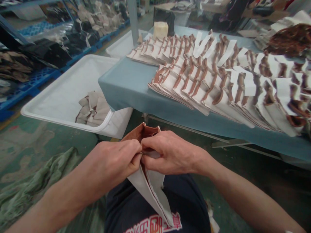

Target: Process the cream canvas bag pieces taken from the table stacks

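A folded glove-like piece of pale fabric and brown leather [153, 184] is held in front of my body. Its brown side [134, 132] shows beyond my knuckles, and a pale pointed end hangs down over my dark shirt. My left hand [119, 157] pinches one edge of the piece. My right hand [167, 153] pinches the opposite edge, with the two thumbs and fingertips meeting at a seam. Whatever lies between the fingertips is too small to make out.
Rows of similar pale and brown pieces [194, 84] lie overlapped on a blue-covered table [126, 81]. To the left stands a white bin [53, 84] holding a tied pale bundle [92, 110]. Green cloth [48, 174] lies on the floor. Blue pallets [55, 72] carry more bundles.
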The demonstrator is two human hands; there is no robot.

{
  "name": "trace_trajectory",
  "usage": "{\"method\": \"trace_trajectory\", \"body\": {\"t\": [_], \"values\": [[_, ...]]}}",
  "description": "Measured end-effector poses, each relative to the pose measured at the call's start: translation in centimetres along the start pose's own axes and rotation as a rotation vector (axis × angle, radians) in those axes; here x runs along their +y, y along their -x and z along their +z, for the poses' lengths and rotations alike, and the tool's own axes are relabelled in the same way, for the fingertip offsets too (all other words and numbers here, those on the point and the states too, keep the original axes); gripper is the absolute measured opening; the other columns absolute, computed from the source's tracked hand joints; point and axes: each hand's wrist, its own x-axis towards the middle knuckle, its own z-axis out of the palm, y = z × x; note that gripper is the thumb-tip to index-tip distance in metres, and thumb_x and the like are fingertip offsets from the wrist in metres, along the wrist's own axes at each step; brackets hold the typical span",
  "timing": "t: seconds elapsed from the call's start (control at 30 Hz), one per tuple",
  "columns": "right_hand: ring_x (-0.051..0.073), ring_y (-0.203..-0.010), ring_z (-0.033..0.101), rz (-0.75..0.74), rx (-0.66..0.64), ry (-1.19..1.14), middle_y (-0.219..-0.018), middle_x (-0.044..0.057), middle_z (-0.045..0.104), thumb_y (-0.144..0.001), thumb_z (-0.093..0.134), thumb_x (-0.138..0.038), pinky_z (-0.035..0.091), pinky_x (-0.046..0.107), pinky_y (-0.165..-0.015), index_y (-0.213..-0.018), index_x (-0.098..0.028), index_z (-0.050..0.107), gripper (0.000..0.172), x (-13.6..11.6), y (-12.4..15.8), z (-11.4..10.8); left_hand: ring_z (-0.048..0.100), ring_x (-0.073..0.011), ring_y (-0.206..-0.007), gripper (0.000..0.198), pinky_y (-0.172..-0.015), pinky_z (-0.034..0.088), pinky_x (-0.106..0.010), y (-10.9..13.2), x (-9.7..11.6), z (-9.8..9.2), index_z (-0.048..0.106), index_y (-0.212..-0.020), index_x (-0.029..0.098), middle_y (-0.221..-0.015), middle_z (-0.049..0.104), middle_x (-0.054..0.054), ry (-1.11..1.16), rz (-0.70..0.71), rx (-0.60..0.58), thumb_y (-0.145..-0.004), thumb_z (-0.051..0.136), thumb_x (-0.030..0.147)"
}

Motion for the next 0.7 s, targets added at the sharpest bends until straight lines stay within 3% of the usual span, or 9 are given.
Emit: {"method": "trace_trajectory", "body": {"t": [0.1, 0.2, 0.33, 0.43, 0.7], "values": [[0.010, -0.058, 0.039, 0.018, 0.081, -0.117, -0.061, -0.007, 0.047, -0.083, 0.061, -0.014, 0.027, 0.029, -0.060, -0.067, -0.022, 0.045, 0.024, 1.1, 0.3, 1.0, 0.071, -0.0168, -0.062, 0.028, -0.061, 0.053, -0.029, 0.2, 0.3, 1.5, 0.065, -0.092, 0.020, -0.074, 0.073, 0.000, -0.152, 0.152, 0.167, -0.111, 0.044, 0.014], [0.009, -0.056, 0.038, 0.032, 0.111, -0.306, -0.060, -0.008, 0.045, -0.080, 0.058, -0.017, 0.028, 0.026, -0.057, -0.068, -0.021, 0.048, 0.016, 2.1, 0.8, 1.8, 0.076, -0.0172, -0.071, 0.022, -0.073, 0.060, -0.030, 0.3, 0.9, 2.7, 0.060, -0.103, 0.017, -0.083, 0.077, -0.002, -0.186, 0.181, 0.264, -0.115, 0.042, 0.012], [0.008, -0.056, 0.036, 0.047, 0.123, -0.486, -0.059, -0.009, 0.042, -0.079, 0.058, -0.021, 0.029, 0.022, -0.053, -0.067, -0.021, 0.049, 0.016, 2.4, 1.2, 2.0, 0.076, -0.0150, -0.068, 0.021, -0.067, 0.057, -0.028, -0.2, 1.4, 2.9, 0.057, -0.102, 0.019, -0.080, 0.074, 0.000, -0.133, 0.126, 0.272, -0.117, 0.041, 0.016], [0.007, -0.056, 0.037, 0.048, 0.106, -0.565, -0.060, -0.009, 0.044, -0.079, 0.060, -0.021, 0.029, 0.021, -0.051, -0.067, -0.020, 0.052, 0.015, 2.4, 1.4, 2.0, 0.074, -0.0148, -0.064, 0.020, -0.064, 0.055, -0.029, -0.3, 1.3, 2.4, 0.056, -0.099, 0.020, -0.076, 0.072, 0.001, -0.120, 0.185, 0.257, -0.115, 0.045, 0.012], [0.008, -0.061, 0.044, 0.168, 0.002, -0.861, -0.068, -0.006, 0.055, -0.080, 0.069, -0.026, 0.035, 0.019, -0.054, -0.076, -0.018, 0.062, 0.012, 3.2, 1.7, 3.2, 0.077, -0.0213, -0.083, 0.028, -0.079, 0.060, -0.036, 1.5, 1.6, 2.7, 0.065, -0.118, 0.013, -0.098, 0.080, -0.007, -0.223, 0.249, 0.242, -0.117, 0.036, 0.012]]}}
